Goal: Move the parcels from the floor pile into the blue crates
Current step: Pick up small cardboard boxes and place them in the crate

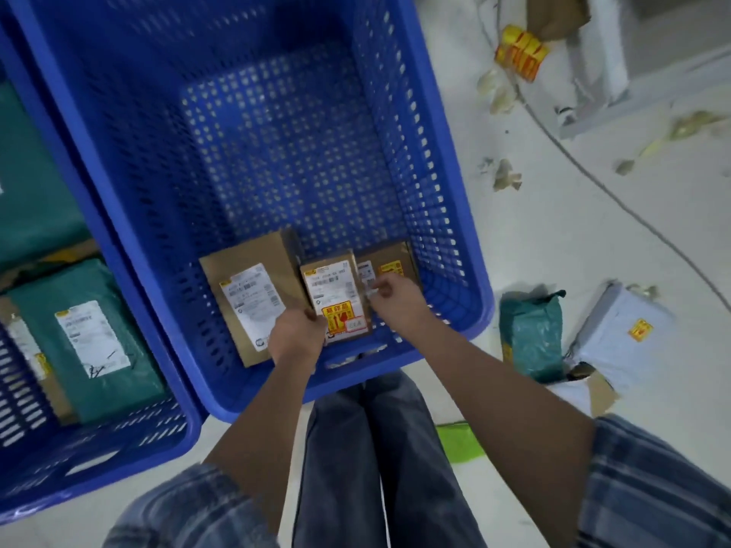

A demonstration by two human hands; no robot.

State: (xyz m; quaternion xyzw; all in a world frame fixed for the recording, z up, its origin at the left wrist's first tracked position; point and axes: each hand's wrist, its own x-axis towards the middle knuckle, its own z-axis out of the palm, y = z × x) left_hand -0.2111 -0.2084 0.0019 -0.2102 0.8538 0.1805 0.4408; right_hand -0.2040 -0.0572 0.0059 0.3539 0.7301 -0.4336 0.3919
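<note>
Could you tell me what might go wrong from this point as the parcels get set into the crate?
The middle box carries a red sticker that may be a fragile warning, and the left hand and right hand seem to be wedging it between two other brown boxes, so forcing it could damage it. A green bag and a white bag lie near the person's feet, a possible trip hazard.

crate (455, 215): blue plastic, perforated walls, slight sheen
boxes (253, 267): brown cardboard, matt, with white paper labels
green bag (532, 338): thin plastic film, crinkled, faintly glossy
white bag (617, 330): smooth plastic film, yellow sticker
floor (553, 231): pale, hard, matt, scuffed
sleeve (652, 488): checked woven cloth
trousers (395, 448): blue denim, matt
</note>
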